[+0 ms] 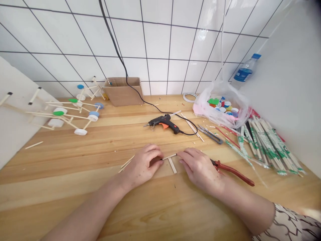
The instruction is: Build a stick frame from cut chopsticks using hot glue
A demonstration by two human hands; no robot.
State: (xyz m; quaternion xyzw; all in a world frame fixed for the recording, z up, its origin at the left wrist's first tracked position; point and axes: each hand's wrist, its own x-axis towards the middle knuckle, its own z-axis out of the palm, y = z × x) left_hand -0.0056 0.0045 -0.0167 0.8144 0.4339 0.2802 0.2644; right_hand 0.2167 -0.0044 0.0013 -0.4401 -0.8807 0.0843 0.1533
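Observation:
My left hand (pixel 142 166) is curled over thin wooden sticks (pixel 127 164) that stick out to its left on the wooden tabletop (pixel 75 160). A short wooden stick (pixel 169 156) runs from its fingertips towards my right hand (pixel 199 168), whose fingers reach that stick's right end. Below it lies another short stick (pixel 172 165), at an angle and forming a T shape. Whether my right hand grips anything is hidden. Red-handled pliers (pixel 233 172) lie just beyond my right hand, their head partly behind it.
Farther back lie a black hot glue gun (pixel 164 124), a plastic bag of bottle caps (pixel 220 107) and bundled chopsticks (pixel 271 147). Stick models with bottle-cap wheels (pixel 70 112) stand at the left. A cardboard box (pixel 121 92) stands against the tiled wall (pixel 160 43).

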